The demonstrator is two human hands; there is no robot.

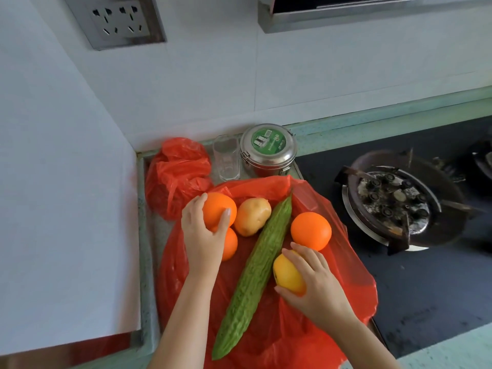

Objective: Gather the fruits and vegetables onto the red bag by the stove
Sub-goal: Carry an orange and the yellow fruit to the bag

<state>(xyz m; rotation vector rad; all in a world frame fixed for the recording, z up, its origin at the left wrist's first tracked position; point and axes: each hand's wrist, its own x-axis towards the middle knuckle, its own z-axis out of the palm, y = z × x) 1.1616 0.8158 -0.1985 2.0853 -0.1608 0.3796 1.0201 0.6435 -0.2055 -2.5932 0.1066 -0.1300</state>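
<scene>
1. A person's left hand (202,235) reaches forward from the bottom edge, forearm straight. Its fingers and thumb are curled round an orange (218,209) over the far left of the red bag (266,336).
2. The right hand (316,286) comes in from the lower right, fingers wrapped round a yellow fruit (287,275) just beside the bitter gourd (255,265).
3. A potato (253,217), a second orange (311,230) and a third orange (231,245), this one partly under the left hand, lie on the bag, which is spread on the table beside the stove (394,203).

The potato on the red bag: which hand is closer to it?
Left. The left hand grips an orange right beside the potato; the right hand holds a yellow fruit across the bitter gourd.
</scene>
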